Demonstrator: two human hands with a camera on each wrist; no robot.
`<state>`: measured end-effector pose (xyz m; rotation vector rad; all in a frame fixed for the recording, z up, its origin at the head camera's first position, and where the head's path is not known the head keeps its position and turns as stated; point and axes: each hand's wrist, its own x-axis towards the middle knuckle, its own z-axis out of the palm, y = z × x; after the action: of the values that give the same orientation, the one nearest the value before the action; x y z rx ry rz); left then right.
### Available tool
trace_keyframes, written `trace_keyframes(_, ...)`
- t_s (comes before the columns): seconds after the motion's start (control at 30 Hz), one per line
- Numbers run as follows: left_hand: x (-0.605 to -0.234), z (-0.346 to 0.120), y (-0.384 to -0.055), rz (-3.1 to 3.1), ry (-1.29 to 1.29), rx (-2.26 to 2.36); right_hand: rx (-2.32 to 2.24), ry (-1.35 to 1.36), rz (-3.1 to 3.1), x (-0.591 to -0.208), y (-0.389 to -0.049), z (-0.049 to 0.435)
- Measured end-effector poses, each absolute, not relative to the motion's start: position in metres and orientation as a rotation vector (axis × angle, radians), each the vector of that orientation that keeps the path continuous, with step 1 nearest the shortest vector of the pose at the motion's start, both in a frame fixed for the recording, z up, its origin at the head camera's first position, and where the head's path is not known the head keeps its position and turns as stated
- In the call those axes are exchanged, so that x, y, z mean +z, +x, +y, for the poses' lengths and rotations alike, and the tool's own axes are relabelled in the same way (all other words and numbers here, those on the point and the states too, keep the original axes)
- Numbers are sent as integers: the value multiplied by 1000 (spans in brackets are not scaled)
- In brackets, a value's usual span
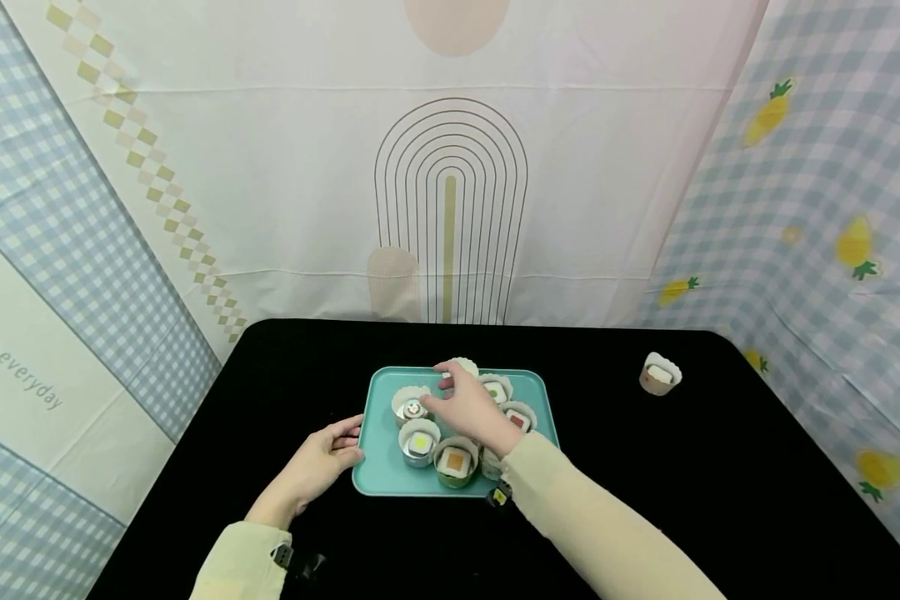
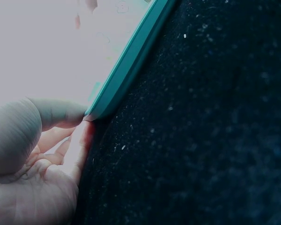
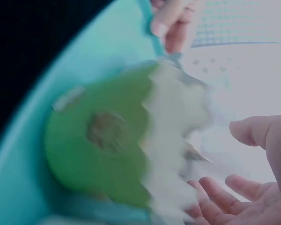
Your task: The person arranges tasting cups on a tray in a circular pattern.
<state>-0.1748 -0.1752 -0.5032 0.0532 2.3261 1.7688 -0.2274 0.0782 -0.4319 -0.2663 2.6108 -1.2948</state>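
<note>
A turquoise tray (image 1: 375, 475) lies on the black table, bearing a loose ring of paper cups with scalloped rims. My left hand (image 1: 318, 462) pinches the tray's left edge between thumb and fingers, as the left wrist view also shows. Over the middle of the tray reaches my right hand (image 1: 472, 408), thumb and fingers apart with nothing between them. Its fingertips overlap the far cup (image 1: 465, 364), and the thumb tip is beside a left cup (image 1: 408, 407). Close to the right wrist camera stands a green cup (image 3: 98, 140) with a pale, blurred rim.
One more pinkish cup (image 1: 657, 379) stands apart on the table (image 1: 607, 467), right of the tray. Other cups on the tray hold small squares, including a yellow-topped one (image 1: 420, 444) and an orange-topped one (image 1: 455, 462). Printed cloths (image 1: 285, 183) hang behind and at both sides.
</note>
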Motion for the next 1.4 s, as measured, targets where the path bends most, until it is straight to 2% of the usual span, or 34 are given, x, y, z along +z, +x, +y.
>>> trace_keyframes(0.37,-505,-175,-176,2330,42,1756,-1411,-240,2763,-405,-219,146)
trace_keyframes(0.77,-504,-176,-176,2313,40,1751,-1351,-146,2865,-421,-217,219)
trace_keyframes(1.17,-506,-174,-177,2343,24,1746,-1464,122,2876,-448,-213,284)
trace_keyframes(1.4,-505,-175,-176,2336,33,1749,-1811,466,2821,-463,-213,310)
